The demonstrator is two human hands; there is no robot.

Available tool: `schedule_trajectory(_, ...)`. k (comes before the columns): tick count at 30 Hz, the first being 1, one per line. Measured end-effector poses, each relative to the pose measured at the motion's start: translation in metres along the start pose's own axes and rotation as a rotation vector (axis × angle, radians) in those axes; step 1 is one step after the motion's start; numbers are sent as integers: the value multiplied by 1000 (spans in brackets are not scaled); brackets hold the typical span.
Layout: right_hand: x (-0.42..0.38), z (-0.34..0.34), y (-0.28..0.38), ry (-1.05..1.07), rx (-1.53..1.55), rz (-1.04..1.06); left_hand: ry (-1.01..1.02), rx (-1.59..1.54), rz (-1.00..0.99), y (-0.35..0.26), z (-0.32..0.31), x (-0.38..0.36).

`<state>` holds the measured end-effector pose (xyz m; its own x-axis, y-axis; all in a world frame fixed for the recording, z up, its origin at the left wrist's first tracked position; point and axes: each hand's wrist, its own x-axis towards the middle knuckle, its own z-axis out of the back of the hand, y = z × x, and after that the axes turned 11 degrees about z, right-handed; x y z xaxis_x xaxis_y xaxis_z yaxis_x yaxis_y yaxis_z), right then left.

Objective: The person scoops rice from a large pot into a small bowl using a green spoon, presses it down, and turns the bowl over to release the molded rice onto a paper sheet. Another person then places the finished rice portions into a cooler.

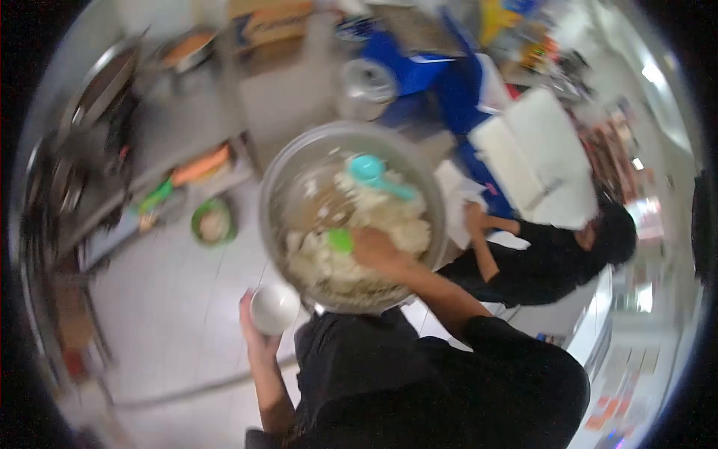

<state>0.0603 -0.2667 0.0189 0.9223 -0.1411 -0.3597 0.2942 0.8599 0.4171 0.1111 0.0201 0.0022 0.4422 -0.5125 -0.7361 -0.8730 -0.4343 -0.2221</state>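
Note:
A large metal pot [280, 187] holds a heap of white cooked rice [389, 217]. My right hand [374, 251] reaches into the pot and grips a green scoop [340, 239] that is pushed into the rice. A teal scoop [372, 173] lies on the rice at the pot's far side. Below the pot's near rim, my left hand [254, 333] holds a small white bowl [274, 307], which looks empty. The view is blurred.
Another person in black [553, 258] bends at the right, a forearm [482, 239] beside the pot. A green bowl [213, 222] stands on the tiled floor by a low metal shelf [179, 176]. Behind are a round lid [366, 84], blue containers [426, 63] and a white box [538, 161].

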Motion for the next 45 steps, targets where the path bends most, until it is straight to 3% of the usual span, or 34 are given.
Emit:
schedule_trajectory(1, -3, -22, -32, -285, -128, 171, 14, -5, -11, 0, 6, 0)
schedule_trajectory(2, 1, 0, -33, -89, -216, -65, 38, 5, -14, 1, 3, -3)
schedule_trajectory(4, -2, 37, -27, -2, -312, -270, 29, 60, 0, 3, 1, -2)
schedule_trajectory(5, 4, 23, -55, -17, -333, -313, 14, 45, -16, 4, 0, -4)
schedule_trajectory(8, 17, -29, -111, 169, -287, -191, 30, 140, -7, 6, -7, -9)
schedule_trajectory(9, 24, -33, -105, 293, -216, -253, 15, 166, 11, 6, -9, -10)
schedule_trajectory(13, 46, -43, -120, 186, -65, -264, 9, 230, 12, 4, -16, -13)
schedule_trajectory(15, 61, -29, -127, 378, 97, -408, 22, 230, 9, 4, -12, -11)
schedule_trajectory(16, 64, -37, -138, 369, 86, -403, 32, 226, 4, 4, -12, -9)
schedule_trajectory(18, 57, -61, -146, 86, 77, -185, 25, 198, -2, 4, -16, -12)
schedule_trajectory(19, 54, -64, -145, 91, 70, -178, 11, 180, 1, 4, -16, -14)
schedule_trajectory(21, 53, -68, -132, 123, 87, 38, 35, 130, -7, 4, -12, -13)
schedule_trajectory(24, 24, -17, -31, 42, -124, 110, 49, 76, -10, 5, -7, -15)
schedule_trajectory(29, 32, -17, 12, -24, -288, 165, 30, 53, -34, 11, -6, -17)
schedule_trajectory(31, 36, -42, 16, -14, -335, 166, 15, 53, -29, 13, -4, -12)
schedule_trajectory(33, 39, -64, 15, 158, -519, 262, 41, 44, -41, 11, -6, -11)
schedule_trajectory(35, 35, -29, 15, 81, -506, 290, 50, 7, -49, 13, -4, -14)
schedule_trajectory(37, 30, -7, 7, -129, -448, 278, 66, -6, -26, 13, -4, -14)
schedule_trajectory(40, 60, -75, -56, -42, -593, 323, 42, 32, -64, 18, -3, -8)
schedule_trajectory(41, 57, -68, -51, -46, -593, 323, 44, 35, -66, 18, -4, -10)
schedule_trajectory(43, 52, -30, -20, 178, -588, 354, 64, 38, -68, 16, -8, -13)
schedule_trajectory(45, 39, -4, 12, 85, -519, 371, 51, 51, -65, 23, -1, -14)
